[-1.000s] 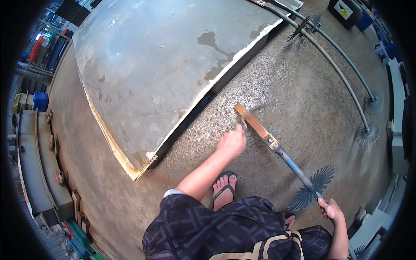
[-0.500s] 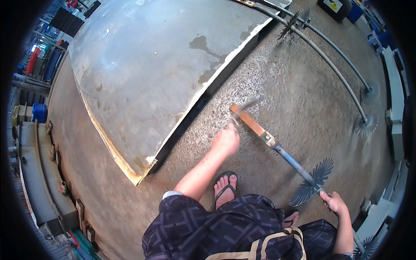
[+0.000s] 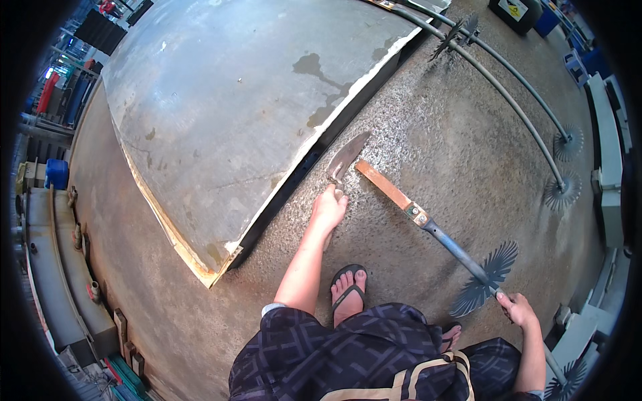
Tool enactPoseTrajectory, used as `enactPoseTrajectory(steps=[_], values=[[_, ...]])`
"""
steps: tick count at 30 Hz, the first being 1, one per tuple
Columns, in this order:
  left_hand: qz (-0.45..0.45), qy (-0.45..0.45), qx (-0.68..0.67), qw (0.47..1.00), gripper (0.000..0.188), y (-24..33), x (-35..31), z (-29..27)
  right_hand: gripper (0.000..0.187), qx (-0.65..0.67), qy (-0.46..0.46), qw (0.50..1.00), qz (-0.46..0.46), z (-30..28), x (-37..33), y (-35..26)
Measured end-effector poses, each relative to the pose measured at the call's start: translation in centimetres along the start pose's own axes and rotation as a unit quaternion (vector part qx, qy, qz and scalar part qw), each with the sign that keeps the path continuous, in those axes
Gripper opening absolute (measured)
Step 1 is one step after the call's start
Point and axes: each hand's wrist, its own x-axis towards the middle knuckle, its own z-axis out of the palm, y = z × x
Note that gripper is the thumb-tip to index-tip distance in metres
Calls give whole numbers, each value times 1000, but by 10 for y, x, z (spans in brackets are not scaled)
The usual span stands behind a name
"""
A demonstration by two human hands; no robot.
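My left hand (image 3: pixel 329 209) is wrapped round the handle of a knife (image 3: pixel 349 155) with a broad, curved blade. The blade points up and away, just left of a flat copper-coloured bar (image 3: pixel 382 182), with a gap between them. Two bolts join the bar to a grey metal rod (image 3: pixel 451 248). My right hand (image 3: pixel 516 309) is closed on this rod, just below a spiky, fan-like metal disc (image 3: pixel 487 277). The rod slants from the lower right toward the middle of the view. Another spiky disc (image 3: pixel 566 381) sits near its lower end.
A large grey slab (image 3: pixel 207 127) with pale, ragged edges lies at the left. Two curved rods (image 3: pixel 511 97) with spiky discs lean from it to the floor at right. Whitish flakes cover the wet floor (image 3: pixel 408 123) beside it. My sandalled foot (image 3: pixel 348 291) is near the rod.
My left hand has drawn back to the left and slightly down, taking the knife off the end of the copper-coloured bar. The rod and my right hand have hardly moved.
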Motion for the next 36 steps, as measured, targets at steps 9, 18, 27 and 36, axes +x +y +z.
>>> enactPoseTrajectory(steps=[9,18,27,36], values=[[-26,-56,-249,967,32,-23,17,5,70,9,-20,999,33,-5,14,32],[76,-139,-197,967,33,-28,42,20,86,-142,65,988,21,3,29,90],[50,-152,-52,986,65,-7,42,19,79,-200,130,971,-7,-2,10,60],[6,-163,-129,978,61,-12,56,37,81,-206,144,967,-30,-1,12,64]])
